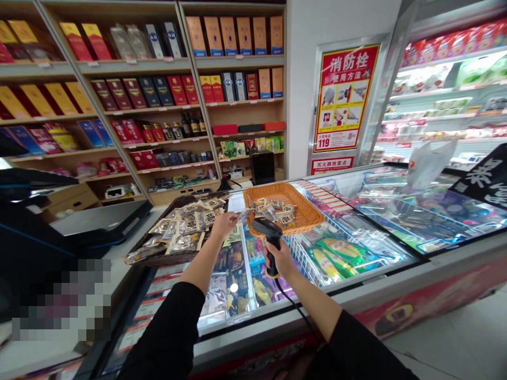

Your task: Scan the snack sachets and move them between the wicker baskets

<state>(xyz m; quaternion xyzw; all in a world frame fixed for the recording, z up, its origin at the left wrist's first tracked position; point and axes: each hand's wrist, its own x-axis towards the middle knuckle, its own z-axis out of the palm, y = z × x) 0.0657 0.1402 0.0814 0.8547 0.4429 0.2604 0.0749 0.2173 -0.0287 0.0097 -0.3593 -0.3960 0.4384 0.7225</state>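
While both arms point(203, 268) stretch forward, left grip point(224, 225) pinches a packet point(244, 215), right grip point(281, 257) clasps a scanner point(268, 227).

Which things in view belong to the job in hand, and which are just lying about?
Likely in use:
- scanner, in the right hand
- small packet, in the left hand
- dark basket and orange basket, both holding packets

Apparently just around:
- shelf boxes
- wall poster
- clear bag
- black sign
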